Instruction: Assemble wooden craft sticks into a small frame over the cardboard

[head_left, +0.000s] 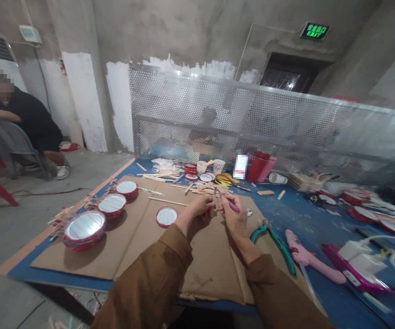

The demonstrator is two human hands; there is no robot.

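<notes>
Over the middle of the cardboard, my left hand [202, 209] is closed, its fingertips pinching a small wooden stick [215, 194] that points up. My right hand [235, 219] is closed around a purple pen-like tool [232, 205], close against the left fingertips; its tip is too small to make out. Left of my hands lies a round red-rimmed disc [166, 216] with a pale top. Beside it a thin wooden stick [168, 201] rests on the cardboard sheet [149, 246]. Teal-handled pliers [280, 249] lie right of my right wrist.
Several red-rimmed drum-like pieces [84, 226] with sticks line the left side. A pink glue gun [312, 258] and purple power strip [355, 269] lie at right. Loose sticks, paper cups [218, 166] and a red bottle [257, 167] stand before a perforated metal screen [184, 114]. A person [29, 114] sits at far left.
</notes>
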